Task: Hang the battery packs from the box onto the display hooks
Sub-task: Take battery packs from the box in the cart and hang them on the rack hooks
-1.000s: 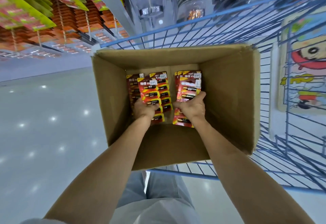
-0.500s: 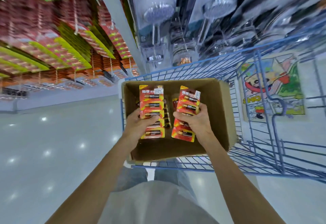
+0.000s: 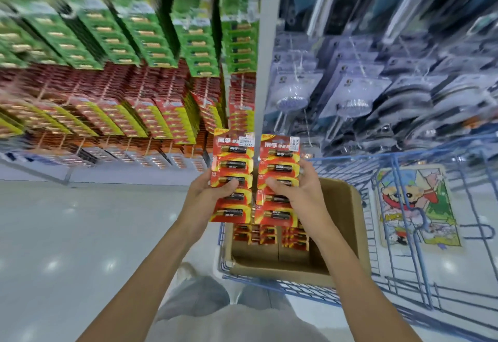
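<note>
My left hand (image 3: 208,192) grips a red-and-yellow strip of battery packs (image 3: 233,158) from its left side, thumb across the front. Beside it, my right hand (image 3: 301,193) grips a second strip of battery packs (image 3: 280,161) from its right side. Both strips are upright, side by side, above the cardboard box (image 3: 347,220). More battery packs (image 3: 269,235) lie in the box bottom. The display wall of hanging red battery packs (image 3: 151,109) stands ahead on the left, blurred.
The box sits in a blue wire cart (image 3: 404,282) on the right. A cartoon picture board (image 3: 417,207) leans in the cart. Green packs (image 3: 151,42) hang higher up. Packaged shower heads (image 3: 350,99) hang right of a white upright post (image 3: 265,53). Glossy floor lies to the left.
Both hands have lifted the two strips out of the box and up towards the display. My view has tilted up, bringing the shelves into sight.
</note>
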Tool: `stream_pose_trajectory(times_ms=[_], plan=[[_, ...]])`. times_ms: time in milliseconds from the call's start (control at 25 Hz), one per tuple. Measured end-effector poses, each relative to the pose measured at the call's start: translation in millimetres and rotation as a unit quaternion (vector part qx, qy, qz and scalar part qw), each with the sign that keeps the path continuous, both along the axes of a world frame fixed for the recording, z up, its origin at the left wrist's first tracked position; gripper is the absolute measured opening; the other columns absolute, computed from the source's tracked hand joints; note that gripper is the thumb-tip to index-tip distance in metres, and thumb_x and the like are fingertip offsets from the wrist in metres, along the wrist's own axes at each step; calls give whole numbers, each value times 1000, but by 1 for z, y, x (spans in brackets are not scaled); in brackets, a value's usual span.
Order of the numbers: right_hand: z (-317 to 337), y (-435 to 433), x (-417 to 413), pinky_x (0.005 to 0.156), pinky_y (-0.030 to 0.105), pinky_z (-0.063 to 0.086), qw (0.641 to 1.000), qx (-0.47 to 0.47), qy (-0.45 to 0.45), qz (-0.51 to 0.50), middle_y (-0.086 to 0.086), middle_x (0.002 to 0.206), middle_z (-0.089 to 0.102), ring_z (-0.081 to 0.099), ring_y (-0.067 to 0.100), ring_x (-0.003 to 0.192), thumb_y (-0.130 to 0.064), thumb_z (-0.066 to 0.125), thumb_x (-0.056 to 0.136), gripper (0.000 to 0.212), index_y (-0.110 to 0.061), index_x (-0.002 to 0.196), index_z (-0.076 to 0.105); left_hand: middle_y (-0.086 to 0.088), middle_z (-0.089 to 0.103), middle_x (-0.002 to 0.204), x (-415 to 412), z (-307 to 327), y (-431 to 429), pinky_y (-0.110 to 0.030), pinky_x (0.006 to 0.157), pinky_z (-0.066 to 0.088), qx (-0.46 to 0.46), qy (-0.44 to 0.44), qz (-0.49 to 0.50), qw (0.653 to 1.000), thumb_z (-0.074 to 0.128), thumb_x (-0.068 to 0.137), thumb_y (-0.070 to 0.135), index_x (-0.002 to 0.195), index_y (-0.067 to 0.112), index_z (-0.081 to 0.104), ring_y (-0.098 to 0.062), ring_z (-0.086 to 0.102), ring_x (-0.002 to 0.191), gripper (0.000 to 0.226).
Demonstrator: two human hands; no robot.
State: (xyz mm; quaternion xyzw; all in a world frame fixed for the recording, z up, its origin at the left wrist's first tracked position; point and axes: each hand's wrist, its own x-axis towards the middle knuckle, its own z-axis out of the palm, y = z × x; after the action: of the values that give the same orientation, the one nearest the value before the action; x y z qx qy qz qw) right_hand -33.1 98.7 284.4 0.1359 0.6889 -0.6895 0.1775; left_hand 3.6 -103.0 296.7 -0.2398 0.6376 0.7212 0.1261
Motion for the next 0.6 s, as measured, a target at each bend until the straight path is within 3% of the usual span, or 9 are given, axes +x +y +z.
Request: stream_pose_trajectory(times_ms=[160,360,520,600], plan=[[45,-50,-3,88,47,61,997,-63,38,35,1,116,76,74,23,107,-8,81,85,54,-21,131,55,1,80,107,14,37,-55,-45,87,61,7,41,46,998,75,90,20,121,28,69,-22,78,97,32],[88,-133,-3,80,40,62,989,-93,90,72,4,114,77,75,24,104,-2,79,84,55,-19,130,55,-4,79,111,25,72,-136,-47,89,60,23,91,80,992,78,87,15,121,26,70,-27,76,102,37],[109,-212,3,86,53,61,985,-105,111,80,7,120,75,73,31,110,-9,84,78,59,-25,128,58,-4,79,110,37,97,-206,-46,84,62,33,129,108,985,79,83,14,119,23,71,-27,77,100,38],[117,-255,5,87,53,60,982,-100,136,79,6,120,75,71,32,113,-10,85,76,57,-27,125,60,-5,80,107,42,108,-249,-41,77,64,41,144,117,982,78,84,11,115,23,72,-26,78,97,34]])
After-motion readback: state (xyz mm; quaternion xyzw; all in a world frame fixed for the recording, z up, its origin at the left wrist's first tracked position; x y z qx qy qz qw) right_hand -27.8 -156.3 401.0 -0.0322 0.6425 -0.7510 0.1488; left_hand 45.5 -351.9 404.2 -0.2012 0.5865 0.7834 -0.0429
